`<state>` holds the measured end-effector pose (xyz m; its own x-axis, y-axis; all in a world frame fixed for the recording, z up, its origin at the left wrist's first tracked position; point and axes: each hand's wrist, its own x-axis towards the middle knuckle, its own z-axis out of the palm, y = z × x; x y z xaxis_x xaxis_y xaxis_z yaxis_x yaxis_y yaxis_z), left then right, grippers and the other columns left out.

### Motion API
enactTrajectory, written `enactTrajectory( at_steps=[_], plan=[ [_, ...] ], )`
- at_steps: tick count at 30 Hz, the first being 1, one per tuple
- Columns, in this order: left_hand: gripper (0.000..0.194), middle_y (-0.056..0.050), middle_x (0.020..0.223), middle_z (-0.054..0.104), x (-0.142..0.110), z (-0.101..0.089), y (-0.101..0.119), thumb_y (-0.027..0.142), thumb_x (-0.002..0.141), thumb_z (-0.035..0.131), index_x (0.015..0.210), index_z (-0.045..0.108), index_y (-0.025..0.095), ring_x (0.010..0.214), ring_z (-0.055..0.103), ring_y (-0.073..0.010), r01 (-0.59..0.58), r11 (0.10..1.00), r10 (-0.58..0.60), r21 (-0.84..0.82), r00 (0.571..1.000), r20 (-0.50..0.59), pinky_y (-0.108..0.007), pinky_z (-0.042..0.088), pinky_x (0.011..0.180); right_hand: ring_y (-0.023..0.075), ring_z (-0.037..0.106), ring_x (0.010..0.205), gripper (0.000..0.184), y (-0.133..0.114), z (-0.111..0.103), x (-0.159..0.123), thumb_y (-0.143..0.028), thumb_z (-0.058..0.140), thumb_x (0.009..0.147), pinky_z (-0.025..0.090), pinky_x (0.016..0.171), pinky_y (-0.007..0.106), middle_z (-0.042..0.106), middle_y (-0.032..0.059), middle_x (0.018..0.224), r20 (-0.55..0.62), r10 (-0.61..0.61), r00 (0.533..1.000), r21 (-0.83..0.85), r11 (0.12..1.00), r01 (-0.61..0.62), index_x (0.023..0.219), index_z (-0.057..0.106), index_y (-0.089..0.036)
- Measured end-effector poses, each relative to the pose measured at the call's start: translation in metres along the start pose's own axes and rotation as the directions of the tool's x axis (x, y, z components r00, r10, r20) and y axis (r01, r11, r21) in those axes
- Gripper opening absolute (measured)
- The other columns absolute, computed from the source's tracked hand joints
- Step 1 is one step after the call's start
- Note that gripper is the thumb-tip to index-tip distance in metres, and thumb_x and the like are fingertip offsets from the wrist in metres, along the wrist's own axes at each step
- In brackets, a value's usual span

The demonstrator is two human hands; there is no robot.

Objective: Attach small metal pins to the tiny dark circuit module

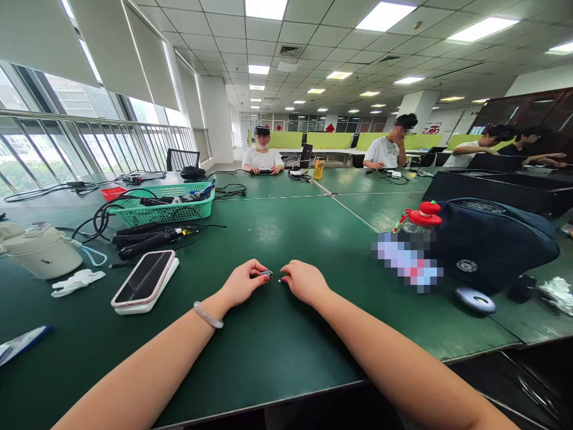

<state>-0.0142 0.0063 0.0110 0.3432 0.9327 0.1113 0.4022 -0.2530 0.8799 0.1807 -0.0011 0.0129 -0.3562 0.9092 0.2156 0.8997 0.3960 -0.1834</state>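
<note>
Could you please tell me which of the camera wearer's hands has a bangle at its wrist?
The left hand, which pinches a small item: a pale bangle circles its wrist, while the right hand has a bare wrist.

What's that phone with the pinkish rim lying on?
The phone lies on a flat white object on the green table. Only the white object's near and right edges show; the phone covers the rest, so I cannot tell what it is.

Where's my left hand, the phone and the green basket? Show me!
Left hand point(240, 284): head view, middle of the hand.
Phone point(145, 276): head view, dark screen.
Green basket point(172, 214): head view, front wall.
</note>
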Motion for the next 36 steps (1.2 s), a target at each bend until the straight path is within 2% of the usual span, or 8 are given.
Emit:
enactTrajectory(
  at_steps=[4,7,13,17,20,23,29,36],
  plan=[
    [0.023,-0.005,0.088,0.066,-0.001,0.000,0.000,0.033,0.069,0.063,0.085,0.056,0.018,0.086,0.061,-0.0187,0.011,0.998,-0.011,0.058,1.000,0.008,-0.033,0.046,0.081,0.0143,0.059,0.081,0.011,0.003,0.003,0.001,-0.023,0.052,0.082,0.040,0.066,0.023,0.062,0.0020,0.090,0.056,0.025,0.998,-0.015,1.000,-0.024,0.087,0.062,-0.022],
    [0.022,-0.004,0.086,0.066,-0.001,0.001,0.000,0.032,0.068,0.063,0.085,0.057,0.019,0.084,0.061,-0.0189,0.024,0.995,-0.027,0.095,0.999,0.030,-0.033,0.046,0.080,0.0139,0.059,0.077,0.011,0.001,0.004,0.001,-0.019,0.050,0.082,0.039,0.063,0.023,0.062,0.0016,0.086,0.056,0.006,0.998,-0.050,0.999,-0.003,0.082,0.061,-0.021],
    [0.023,-0.003,0.086,0.067,-0.001,0.001,0.000,0.033,0.070,0.061,0.087,0.056,0.019,0.084,0.062,-0.0182,0.048,0.994,-0.053,0.098,0.997,0.054,-0.031,0.046,0.079,0.0135,0.059,0.076,0.014,-0.002,0.001,0.001,-0.013,0.047,0.081,0.037,0.061,0.023,0.061,0.0031,0.086,0.066,-0.012,0.998,-0.105,0.994,0.019,0.083,0.060,-0.019],
    [0.025,-0.003,0.087,0.068,-0.002,0.001,0.000,0.037,0.070,0.060,0.089,0.058,0.020,0.085,0.063,-0.0187,0.050,0.993,-0.056,0.103,0.997,0.056,-0.031,0.045,0.079,0.0135,0.059,0.076,0.015,-0.002,-0.001,0.000,-0.014,0.045,0.083,0.038,0.062,0.023,0.061,0.0027,0.086,0.018,-0.001,1.000,-0.108,0.994,0.003,0.084,0.059,-0.020],
    [0.025,-0.003,0.087,0.068,-0.002,0.001,0.001,0.037,0.070,0.061,0.088,0.058,0.020,0.086,0.063,-0.0190,0.049,0.994,-0.055,0.099,0.997,0.055,-0.031,0.045,0.079,0.0142,0.059,0.080,0.016,-0.003,0.000,-0.001,-0.020,0.043,0.087,0.039,0.065,0.024,0.060,0.0031,0.091,-0.012,-0.012,1.000,-0.084,0.996,0.011,0.093,0.058,-0.021],
    [0.025,-0.004,0.089,0.068,-0.001,0.001,0.000,0.035,0.069,0.062,0.088,0.058,0.020,0.087,0.062,-0.0192,0.046,0.995,-0.051,0.094,0.997,0.056,-0.032,0.045,0.080,0.0146,0.059,0.081,0.019,-0.006,0.002,-0.002,-0.021,0.044,0.088,0.040,0.066,0.024,0.059,0.0048,0.097,0.007,-0.026,1.000,-0.092,0.995,0.027,0.103,0.056,-0.020],
    [0.024,-0.004,0.088,0.067,0.000,0.000,-0.003,0.032,0.067,0.064,0.086,0.058,0.020,0.088,0.062,-0.0191,0.035,0.995,-0.040,0.091,0.998,0.055,-0.031,0.046,0.079,0.0142,0.058,0.077,0.016,-0.007,0.004,0.000,-0.011,0.043,0.083,0.038,0.063,0.023,0.060,0.0047,0.089,0.039,-0.019,0.999,-0.124,0.992,0.024,0.086,0.058,-0.017],
    [0.023,-0.004,0.089,0.067,-0.001,0.000,-0.001,0.031,0.067,0.063,0.086,0.056,0.019,0.088,0.062,-0.0184,0.040,0.997,-0.045,0.071,0.996,0.072,-0.031,0.046,0.078,0.0120,0.056,0.075,0.015,-0.005,0.005,0.001,-0.021,0.042,0.088,0.037,0.064,0.023,0.059,0.0010,0.087,-0.112,-0.013,0.994,-0.013,1.000,0.011,0.084,0.056,-0.021]
  ],
)
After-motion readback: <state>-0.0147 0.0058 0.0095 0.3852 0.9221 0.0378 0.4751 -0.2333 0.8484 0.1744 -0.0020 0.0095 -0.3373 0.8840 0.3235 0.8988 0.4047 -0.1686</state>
